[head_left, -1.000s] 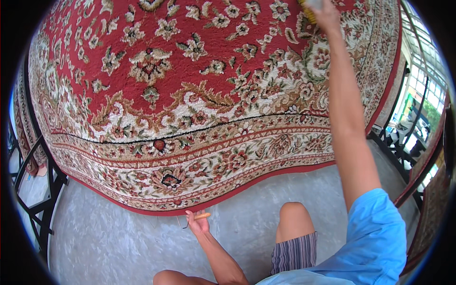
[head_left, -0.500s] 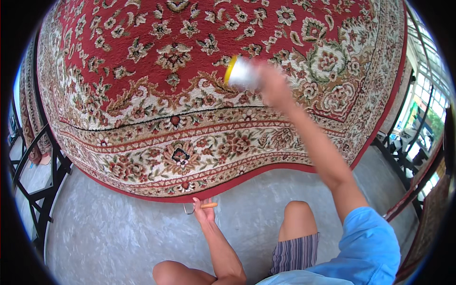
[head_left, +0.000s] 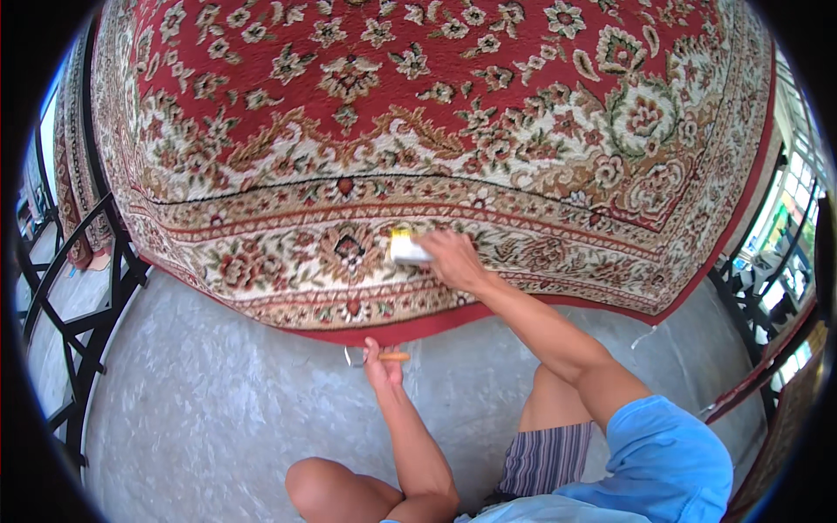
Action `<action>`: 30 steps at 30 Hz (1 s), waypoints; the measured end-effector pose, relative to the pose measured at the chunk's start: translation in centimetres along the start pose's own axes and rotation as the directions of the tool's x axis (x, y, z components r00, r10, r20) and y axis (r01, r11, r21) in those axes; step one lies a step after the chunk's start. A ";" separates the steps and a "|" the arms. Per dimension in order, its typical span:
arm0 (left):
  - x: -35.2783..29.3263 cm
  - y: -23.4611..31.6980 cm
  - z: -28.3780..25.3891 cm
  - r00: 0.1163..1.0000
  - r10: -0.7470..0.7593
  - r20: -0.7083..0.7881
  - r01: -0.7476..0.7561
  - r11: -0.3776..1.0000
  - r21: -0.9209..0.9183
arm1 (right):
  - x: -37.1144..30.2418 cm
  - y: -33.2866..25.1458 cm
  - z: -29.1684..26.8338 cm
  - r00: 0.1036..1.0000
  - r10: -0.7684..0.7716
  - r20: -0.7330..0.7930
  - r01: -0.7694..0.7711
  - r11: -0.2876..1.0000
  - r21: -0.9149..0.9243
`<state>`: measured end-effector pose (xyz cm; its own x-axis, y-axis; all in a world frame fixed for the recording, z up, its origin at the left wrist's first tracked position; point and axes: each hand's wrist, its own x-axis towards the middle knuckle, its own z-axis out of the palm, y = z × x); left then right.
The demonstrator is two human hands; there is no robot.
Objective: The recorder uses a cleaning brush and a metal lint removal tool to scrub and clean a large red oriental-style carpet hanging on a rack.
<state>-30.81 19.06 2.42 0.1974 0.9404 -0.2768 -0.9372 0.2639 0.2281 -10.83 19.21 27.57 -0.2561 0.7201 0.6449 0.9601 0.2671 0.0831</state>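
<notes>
A large carpet (head_left: 410, 78) with a red field and a cream floral border hangs or drapes before me, its lower part curving over the floor. My right hand (head_left: 453, 259) is closed on a white cylindrical thing with a yellow end (head_left: 408, 248), held at the border. Its exact kind is unclear. Just under the carpet's red bottom edge (head_left: 418, 329), my left hand (head_left: 382, 366) is closed on a tool with a wooden handle (head_left: 397, 356). A curved metal end (head_left: 348, 355) sticks out on the tool's other side. The left fingertips are at the edge.
Beneath me is a grey mottled floor (head_left: 209, 383). Black metal framework (head_left: 87, 322) stands at the left, beside another hanging carpet (head_left: 74, 157). More dark framework (head_left: 741, 314) and bright windows lie at the right. My bent knees are near the front.
My right hand has brought the white and yellow thing down and left, from the red field's edge to the lower border. My left hand, still holding the tool, appears slightly higher as the view shifts.
</notes>
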 end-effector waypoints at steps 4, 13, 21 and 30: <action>1.2 -0.6 0.1 1.000 -0.011 -0.010 0.010 0.999 -0.044 | 3.7 0.0 -4.9 0.982 -0.152 -0.114 0.158 0.986 0.046; 0.2 -2.3 0.0 1.000 -0.018 0.009 0.019 0.996 -0.087 | 22.4 8.1 -32.8 0.637 0.069 -0.768 -0.207 0.975 -0.084; -0.7 0.2 2.2 0.998 0.013 0.057 -0.013 1.000 0.001 | 2.7 -2.4 0.1 0.964 0.105 0.243 -0.132 0.987 0.097; -0.1 -0.4 -1.1 0.999 -0.026 -0.024 0.024 0.997 -0.077 | 18.3 5.8 -22.2 0.768 -0.192 -0.611 0.038 0.966 -0.256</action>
<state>-30.74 18.65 1.34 0.2146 0.9280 -0.3045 -0.9515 0.2690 0.1493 -7.43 19.73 56.69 -0.3126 0.1103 0.9435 0.9464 0.1215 0.2994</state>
